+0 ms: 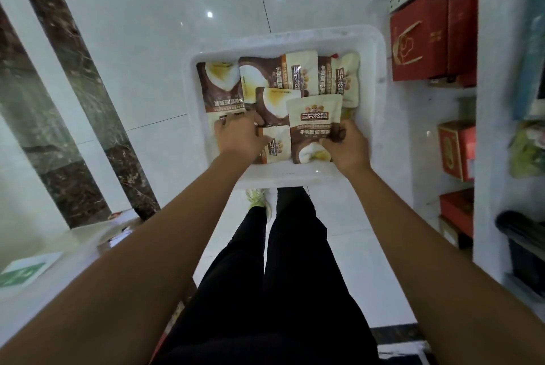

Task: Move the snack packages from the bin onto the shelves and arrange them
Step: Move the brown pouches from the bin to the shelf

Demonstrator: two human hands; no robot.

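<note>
Here, right hand (348, 147) grips a package (314, 122); left hand (239, 139) covers another package (277, 144), grip unclear.

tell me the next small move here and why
Probably lift the top snack package out of the bin toward the shelves at the right. The right hand grips its lower corner, it lies over the other packages, and the left hand only rests on those beside it.

Glossy white tiled floor (147, 40) carries a white plastic bin (280, 41), set just beside a white shelving unit (483, 128) whose shelves hold red gift boxes (413, 48).
</note>
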